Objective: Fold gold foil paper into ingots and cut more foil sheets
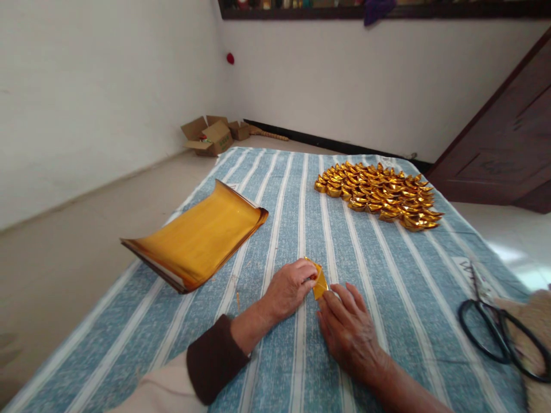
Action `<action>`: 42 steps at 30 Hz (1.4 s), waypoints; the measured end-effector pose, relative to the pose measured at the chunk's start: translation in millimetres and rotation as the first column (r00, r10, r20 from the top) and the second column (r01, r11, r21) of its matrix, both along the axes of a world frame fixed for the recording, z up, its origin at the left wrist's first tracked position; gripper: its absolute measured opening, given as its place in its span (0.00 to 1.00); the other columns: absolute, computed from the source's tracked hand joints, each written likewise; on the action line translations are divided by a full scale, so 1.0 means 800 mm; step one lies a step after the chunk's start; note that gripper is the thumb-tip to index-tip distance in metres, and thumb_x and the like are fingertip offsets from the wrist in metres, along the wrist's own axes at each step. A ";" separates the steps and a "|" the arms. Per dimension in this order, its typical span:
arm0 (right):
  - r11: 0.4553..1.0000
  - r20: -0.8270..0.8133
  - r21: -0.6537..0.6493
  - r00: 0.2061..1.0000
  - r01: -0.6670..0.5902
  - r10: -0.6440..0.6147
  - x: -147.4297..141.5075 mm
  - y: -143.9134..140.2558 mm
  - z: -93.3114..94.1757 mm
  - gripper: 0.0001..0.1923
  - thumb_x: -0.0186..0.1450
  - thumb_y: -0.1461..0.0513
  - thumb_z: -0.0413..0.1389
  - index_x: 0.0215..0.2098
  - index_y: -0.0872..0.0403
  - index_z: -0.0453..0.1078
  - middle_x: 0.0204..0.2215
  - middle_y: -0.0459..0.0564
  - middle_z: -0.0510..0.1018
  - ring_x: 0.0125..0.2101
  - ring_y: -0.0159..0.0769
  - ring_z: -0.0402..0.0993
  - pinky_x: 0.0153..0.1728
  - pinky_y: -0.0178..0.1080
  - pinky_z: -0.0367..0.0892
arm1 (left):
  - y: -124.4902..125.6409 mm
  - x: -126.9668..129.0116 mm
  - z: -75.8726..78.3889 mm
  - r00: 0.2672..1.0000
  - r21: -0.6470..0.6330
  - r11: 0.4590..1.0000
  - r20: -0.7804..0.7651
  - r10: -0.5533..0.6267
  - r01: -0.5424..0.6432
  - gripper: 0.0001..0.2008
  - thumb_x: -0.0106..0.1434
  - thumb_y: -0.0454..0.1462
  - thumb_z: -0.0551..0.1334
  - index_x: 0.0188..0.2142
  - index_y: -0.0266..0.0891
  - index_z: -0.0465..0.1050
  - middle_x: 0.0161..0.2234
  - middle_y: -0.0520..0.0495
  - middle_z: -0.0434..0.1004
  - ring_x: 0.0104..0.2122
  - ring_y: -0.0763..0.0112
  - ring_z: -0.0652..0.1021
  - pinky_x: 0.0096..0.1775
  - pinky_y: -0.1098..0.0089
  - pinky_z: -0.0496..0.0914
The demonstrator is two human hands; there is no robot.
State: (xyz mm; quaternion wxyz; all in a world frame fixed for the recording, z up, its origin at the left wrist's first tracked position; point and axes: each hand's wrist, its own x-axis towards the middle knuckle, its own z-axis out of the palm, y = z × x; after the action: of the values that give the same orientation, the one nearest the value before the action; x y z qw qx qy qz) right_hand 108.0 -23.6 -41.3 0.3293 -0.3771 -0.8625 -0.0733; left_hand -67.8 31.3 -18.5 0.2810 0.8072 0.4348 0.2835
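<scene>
Well inside the striped cloth [289, 229]'s edges, room ahead, the gold foil [321, 286] slants lengthwise far-left to near-right; the left hand [289, 289] pinches it, the right hand [348, 330] touches its near end, grip unclear.

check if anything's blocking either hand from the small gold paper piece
Nothing visible: the left hand and right hand both touch the gold paper piece. The scissors lie off to the right, the gold sheets to the left.
</scene>
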 end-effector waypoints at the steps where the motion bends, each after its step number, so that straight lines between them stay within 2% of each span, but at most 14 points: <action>1: 1.000 0.013 -0.005 1.000 -0.003 0.003 0.000 0.000 -0.001 0.10 0.68 0.68 0.48 0.37 0.57 0.72 0.38 0.52 0.77 0.47 0.45 0.67 0.54 0.53 0.59 | 0.000 0.000 0.000 1.000 -0.004 1.000 0.003 0.000 0.000 0.05 0.62 0.29 0.57 0.34 0.38 0.71 0.38 0.48 0.74 0.42 0.67 0.74 0.46 0.67 0.68; 5: 0.999 0.017 -0.034 1.000 -0.015 0.016 -0.001 0.000 -0.002 0.13 0.68 0.69 0.47 0.32 0.54 0.71 0.35 0.48 0.76 0.45 0.43 0.67 0.54 0.53 0.58 | 0.001 0.000 0.000 1.000 -0.012 1.000 0.012 0.004 -0.004 0.05 0.63 0.29 0.57 0.34 0.38 0.70 0.38 0.48 0.74 0.42 0.67 0.74 0.46 0.67 0.68; 12: 0.999 0.004 0.023 1.000 0.031 -0.031 -0.001 -0.002 -0.004 0.10 0.67 0.69 0.48 0.36 0.56 0.72 0.39 0.52 0.77 0.49 0.46 0.66 0.56 0.54 0.57 | 0.001 -0.001 -0.001 1.000 -0.013 1.000 0.009 0.010 -0.010 0.06 0.62 0.29 0.57 0.34 0.39 0.70 0.38 0.48 0.74 0.41 0.67 0.74 0.45 0.67 0.68; 19: 0.999 0.017 -0.022 0.999 0.038 -0.038 -0.002 -0.002 -0.006 0.11 0.66 0.69 0.48 0.31 0.54 0.70 0.35 0.50 0.76 0.47 0.43 0.67 0.57 0.53 0.56 | 0.000 0.000 0.000 1.000 -0.021 1.000 0.021 0.013 -0.012 0.06 0.62 0.29 0.57 0.34 0.39 0.70 0.38 0.48 0.74 0.42 0.67 0.74 0.46 0.66 0.68; 25: 0.997 0.043 -0.002 0.996 0.081 -0.081 0.000 -0.004 -0.003 0.12 0.66 0.69 0.48 0.39 0.53 0.72 0.39 0.50 0.76 0.49 0.44 0.67 0.58 0.54 0.55 | 0.000 0.001 0.001 1.000 -0.025 1.000 0.015 0.012 -0.012 0.06 0.61 0.29 0.56 0.34 0.39 0.70 0.38 0.49 0.74 0.42 0.67 0.75 0.46 0.66 0.69; 28: 0.996 0.061 0.011 0.994 0.088 -0.089 -0.001 -0.004 -0.003 0.12 0.66 0.69 0.47 0.38 0.54 0.72 0.39 0.50 0.76 0.48 0.45 0.67 0.58 0.54 0.55 | 0.000 0.001 0.000 1.000 -0.024 1.000 0.004 0.018 -0.018 0.06 0.61 0.28 0.57 0.33 0.40 0.70 0.37 0.49 0.74 0.41 0.67 0.75 0.46 0.67 0.68; 33: 0.997 0.051 0.018 0.996 0.074 -0.075 -0.004 -0.002 -0.004 0.12 0.67 0.69 0.47 0.33 0.54 0.72 0.33 0.49 0.75 0.46 0.43 0.68 0.58 0.53 0.55 | 0.001 0.001 -0.001 1.000 -0.025 0.999 0.003 0.025 -0.025 0.07 0.60 0.28 0.57 0.33 0.39 0.71 0.37 0.49 0.74 0.41 0.68 0.75 0.45 0.68 0.68; 38: 0.996 0.054 0.019 0.995 0.088 -0.089 -0.005 -0.003 0.000 0.10 0.68 0.65 0.50 0.43 0.55 0.72 0.37 0.51 0.76 0.48 0.44 0.67 0.58 0.54 0.55 | 0.001 0.002 -0.001 0.999 -0.024 0.999 0.006 0.037 -0.037 0.06 0.59 0.28 0.58 0.31 0.39 0.71 0.36 0.49 0.75 0.40 0.68 0.75 0.44 0.69 0.68; 42: 0.996 0.091 -0.012 0.992 0.093 -0.092 -0.007 -0.004 0.002 0.10 0.68 0.64 0.48 0.41 0.55 0.72 0.33 0.50 0.75 0.45 0.43 0.69 0.56 0.54 0.56 | 0.001 0.003 -0.001 0.999 -0.024 0.998 -0.005 0.050 -0.050 0.07 0.58 0.28 0.58 0.31 0.39 0.72 0.37 0.49 0.75 0.41 0.67 0.75 0.46 0.69 0.68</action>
State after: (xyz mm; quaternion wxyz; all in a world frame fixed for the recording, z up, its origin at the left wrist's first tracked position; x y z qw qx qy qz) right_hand 102.6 -26.6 -39.7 0.2832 -0.4158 -0.8587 -0.0983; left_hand -65.0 31.9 -19.0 0.2826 0.7932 0.4591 0.2833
